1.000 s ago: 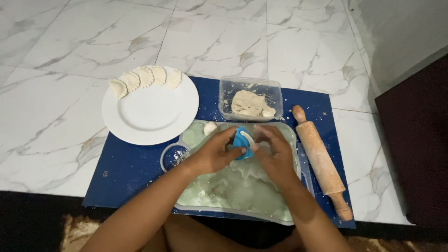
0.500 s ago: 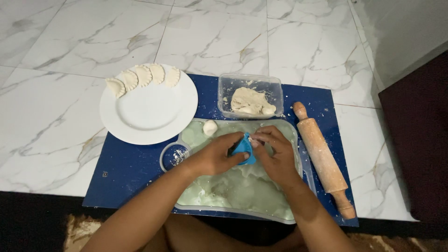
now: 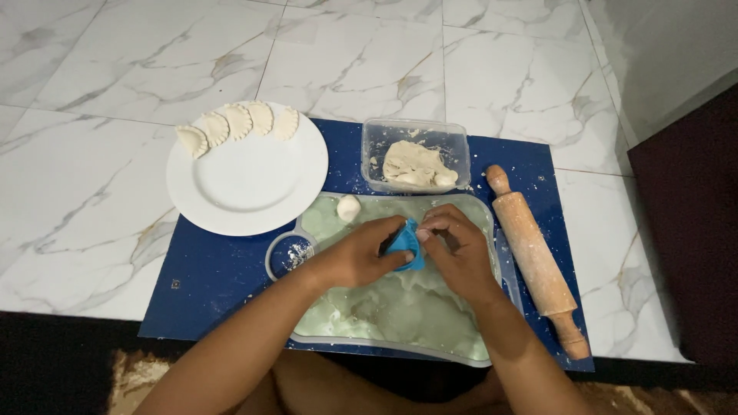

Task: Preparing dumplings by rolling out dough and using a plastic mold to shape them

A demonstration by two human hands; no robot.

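Left hand and right hand both pinch the blue dumpling press over the floured tray's far half. Uneven squeezing could burst the seam; dough could stick inside. Beyond: dough ball, dough tub, plate with dumplings, rolling pin at the mat's right edge.

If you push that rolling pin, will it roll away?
Probably, yes. The rolling pin is a smooth round cylinder lying on its side on the flat blue mat, so a sideways push would likely roll it. It looks like solid wood, so it is probably stiff and fairly heavy. Its floury surface may feel slippery.
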